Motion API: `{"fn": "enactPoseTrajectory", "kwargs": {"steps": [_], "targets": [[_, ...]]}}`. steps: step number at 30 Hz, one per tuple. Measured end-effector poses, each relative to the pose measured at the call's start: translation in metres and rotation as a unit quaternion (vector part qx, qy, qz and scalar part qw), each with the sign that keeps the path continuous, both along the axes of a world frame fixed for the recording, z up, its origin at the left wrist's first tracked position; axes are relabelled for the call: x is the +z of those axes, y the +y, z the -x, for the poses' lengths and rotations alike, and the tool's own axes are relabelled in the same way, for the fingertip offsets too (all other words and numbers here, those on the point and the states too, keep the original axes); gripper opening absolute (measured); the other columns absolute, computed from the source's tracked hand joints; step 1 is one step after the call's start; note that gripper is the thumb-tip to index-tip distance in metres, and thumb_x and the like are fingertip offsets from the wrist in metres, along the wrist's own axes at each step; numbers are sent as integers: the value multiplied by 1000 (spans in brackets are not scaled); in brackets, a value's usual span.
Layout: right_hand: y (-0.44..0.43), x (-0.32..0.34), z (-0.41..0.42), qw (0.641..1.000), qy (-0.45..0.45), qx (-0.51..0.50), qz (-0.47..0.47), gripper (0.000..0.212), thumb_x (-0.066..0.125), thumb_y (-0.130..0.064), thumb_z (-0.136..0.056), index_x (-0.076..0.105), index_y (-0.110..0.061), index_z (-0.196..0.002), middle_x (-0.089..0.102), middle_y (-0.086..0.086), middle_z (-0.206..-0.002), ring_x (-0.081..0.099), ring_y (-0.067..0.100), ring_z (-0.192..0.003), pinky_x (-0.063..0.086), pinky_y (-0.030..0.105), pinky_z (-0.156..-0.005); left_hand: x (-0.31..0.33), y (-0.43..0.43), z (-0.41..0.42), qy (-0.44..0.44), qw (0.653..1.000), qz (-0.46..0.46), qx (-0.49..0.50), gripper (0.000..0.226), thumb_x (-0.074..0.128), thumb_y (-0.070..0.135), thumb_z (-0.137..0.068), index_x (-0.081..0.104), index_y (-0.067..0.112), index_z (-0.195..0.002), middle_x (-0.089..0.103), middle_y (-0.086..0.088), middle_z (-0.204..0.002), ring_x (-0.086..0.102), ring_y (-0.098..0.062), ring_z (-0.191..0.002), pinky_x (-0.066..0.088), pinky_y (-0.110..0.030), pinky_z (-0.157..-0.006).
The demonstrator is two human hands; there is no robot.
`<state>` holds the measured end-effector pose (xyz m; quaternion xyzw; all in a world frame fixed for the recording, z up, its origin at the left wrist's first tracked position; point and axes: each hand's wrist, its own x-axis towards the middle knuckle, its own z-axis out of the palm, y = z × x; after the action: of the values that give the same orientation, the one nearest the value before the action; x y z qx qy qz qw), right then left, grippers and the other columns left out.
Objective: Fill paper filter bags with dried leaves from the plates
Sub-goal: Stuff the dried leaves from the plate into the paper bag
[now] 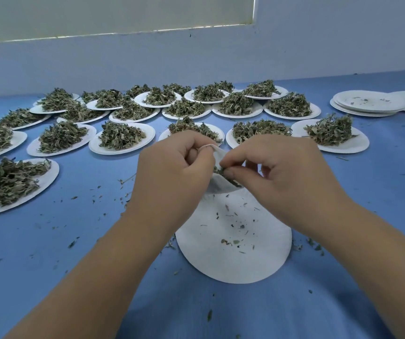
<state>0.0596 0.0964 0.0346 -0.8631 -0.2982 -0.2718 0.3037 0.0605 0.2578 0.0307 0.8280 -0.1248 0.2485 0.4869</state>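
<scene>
One paper bag (219,186) in left hand (172,170), right hand (287,167) pinching crumbly leaves (221,171)

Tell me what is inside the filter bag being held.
Dried leaves show in the open mouth of the filter bag, pinched by the right hand while the left hand holds the rim. How far down they reach is hidden by the paper and the hands.

This looks like a work room where dried leaves (121,137) get packed by hand: a big blue table (86,241) by a bare white wall (318,52) holds many white paper plates (149,138) piled with them, plus a stack of empty plates (367,107).
</scene>
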Motion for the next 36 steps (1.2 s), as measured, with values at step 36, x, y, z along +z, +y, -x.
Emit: {"fn": "enactPoseTrajectory", "kwargs": {"steps": [36], "targets": [[-18,6,-14,859,423,83,-276,13,68,-18,-85,69,-17,-98,65,7,-87,65,23,-63,51,30,-54,-1,0,0,34,999,37,-17,24,60,11,-89,71,27,-76,43,2,-48,36,-3,-42,27,-8,-42]]}}
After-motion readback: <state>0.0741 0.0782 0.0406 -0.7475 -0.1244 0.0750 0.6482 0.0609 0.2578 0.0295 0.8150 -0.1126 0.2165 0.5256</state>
